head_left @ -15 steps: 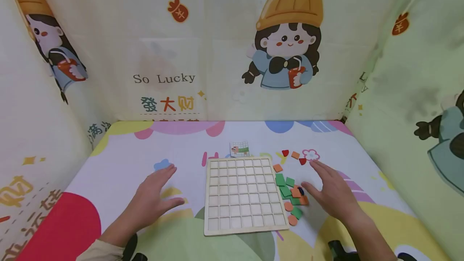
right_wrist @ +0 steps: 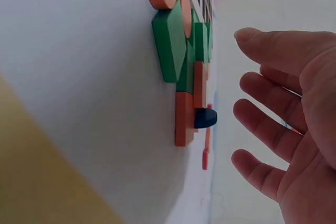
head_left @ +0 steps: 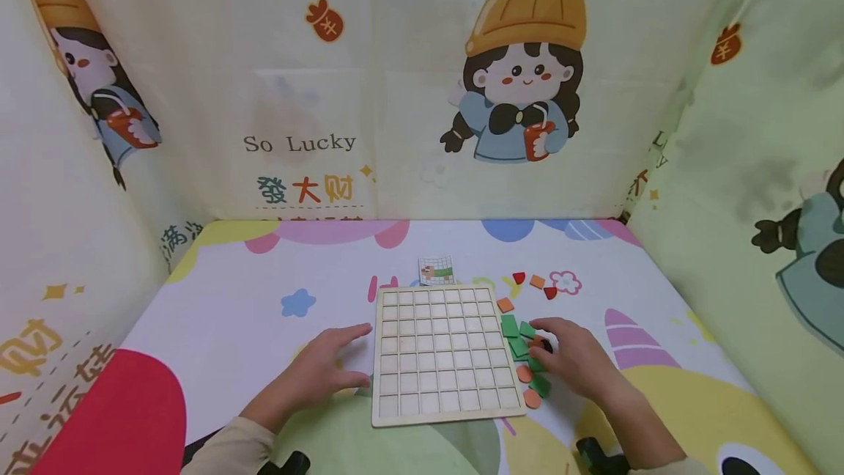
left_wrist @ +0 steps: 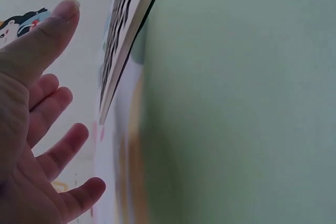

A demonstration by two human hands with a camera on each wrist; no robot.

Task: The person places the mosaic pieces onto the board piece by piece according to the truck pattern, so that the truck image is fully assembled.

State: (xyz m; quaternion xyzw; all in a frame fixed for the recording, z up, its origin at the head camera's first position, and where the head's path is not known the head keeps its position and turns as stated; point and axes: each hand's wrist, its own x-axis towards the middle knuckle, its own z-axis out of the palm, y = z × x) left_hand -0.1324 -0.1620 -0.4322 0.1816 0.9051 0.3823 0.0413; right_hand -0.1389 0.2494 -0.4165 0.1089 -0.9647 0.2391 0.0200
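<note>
A square wooden grid board [head_left: 448, 420] lies flat in the middle of the table. My left hand [head_left: 316, 374] is just off the board's left edge, thumb and fingers spread apart and holding nothing; the left wrist view shows the fingers [left_wrist: 52, 103] loosely bent beside it. Over the pile of pieces on the board's right hovers my right hand [head_left: 576, 359], its fingers parted with nothing between them. Below it are green blocks [right_wrist: 170, 43], orange blocks [right_wrist: 184, 119] and a small dark rounded piece [right_wrist: 206, 118]. The right fingers partly cover the pile in the head view.
Behind the board lies a small picture card [head_left: 437, 270] with a gridded design. Two red pieces [head_left: 519, 278] and an orange square [head_left: 537, 281] lie beyond the pile. Orange discs [head_left: 532, 398] sit by the board's right edge. Printed cloth walls [head_left: 409, 94] enclose the table.
My left hand has moved right and nearer, up to the board's left edge. The right hand has come left, over the pile of pieces. The board and pieces look unmoved.
</note>
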